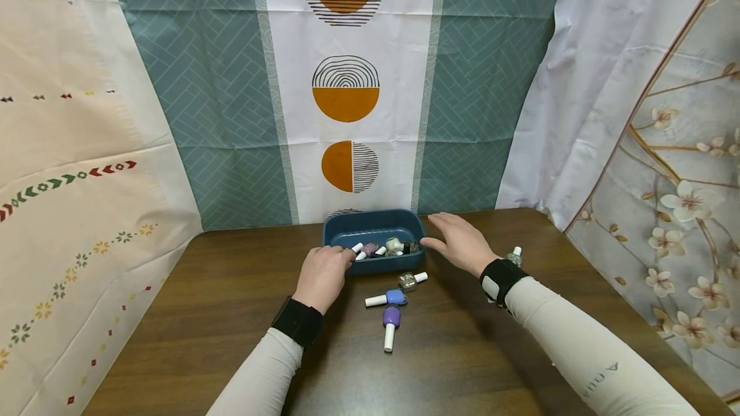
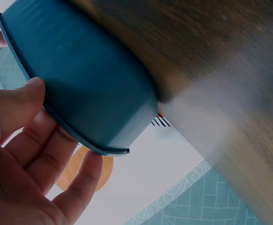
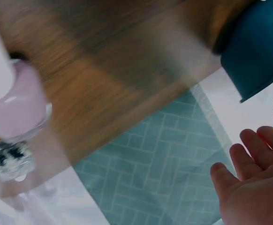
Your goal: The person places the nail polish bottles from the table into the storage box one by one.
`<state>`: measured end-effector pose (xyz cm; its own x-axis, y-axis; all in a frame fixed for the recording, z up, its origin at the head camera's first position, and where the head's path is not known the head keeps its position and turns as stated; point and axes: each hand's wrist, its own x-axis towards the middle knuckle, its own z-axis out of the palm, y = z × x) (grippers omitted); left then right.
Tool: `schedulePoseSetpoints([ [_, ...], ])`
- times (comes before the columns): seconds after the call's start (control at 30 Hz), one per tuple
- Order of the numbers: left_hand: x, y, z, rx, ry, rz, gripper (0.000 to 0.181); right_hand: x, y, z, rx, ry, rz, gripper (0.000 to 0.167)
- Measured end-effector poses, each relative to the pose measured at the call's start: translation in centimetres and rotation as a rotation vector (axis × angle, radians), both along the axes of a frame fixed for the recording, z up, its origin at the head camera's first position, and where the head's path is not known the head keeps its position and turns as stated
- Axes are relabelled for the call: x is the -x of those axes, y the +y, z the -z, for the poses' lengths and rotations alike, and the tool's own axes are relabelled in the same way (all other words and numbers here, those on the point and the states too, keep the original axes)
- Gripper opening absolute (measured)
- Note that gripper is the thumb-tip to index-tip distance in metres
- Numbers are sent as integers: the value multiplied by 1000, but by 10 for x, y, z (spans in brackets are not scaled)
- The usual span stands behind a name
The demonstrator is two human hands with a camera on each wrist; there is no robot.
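A dark blue plastic bin (image 1: 376,266) stands near the table's back edge, with several small nail polish bottles (image 1: 395,246) in it. My left hand (image 1: 325,275) grips its left end; the left wrist view shows the thumb (image 2: 26,98) and fingers at the rim. Beside the right end, my right hand (image 1: 460,246) is held with fingers extended, apart from the bin wall (image 3: 256,56) in the right wrist view. In front lie a glittery nail polish bottle (image 1: 408,282), a blue one (image 1: 396,297) and a purple one (image 1: 391,317), all with white caps.
By the right wrist, a speckled bottle (image 1: 514,258) stands partly hidden; a pink bottle (image 3: 21,101) looms close in the right wrist view. The brown wooden table (image 1: 191,313) ends at a patterned cloth (image 1: 231,185) behind, with more hanging cloth at both sides.
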<state>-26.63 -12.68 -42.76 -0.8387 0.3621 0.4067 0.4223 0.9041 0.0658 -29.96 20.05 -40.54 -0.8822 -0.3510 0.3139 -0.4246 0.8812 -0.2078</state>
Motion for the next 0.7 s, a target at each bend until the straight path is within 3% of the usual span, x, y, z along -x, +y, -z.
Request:
schedulePoseSetpoints([
  [0.7, 0, 0, 1, 7, 60, 23, 9, -19, 61, 9, -43, -5, 86, 77],
])
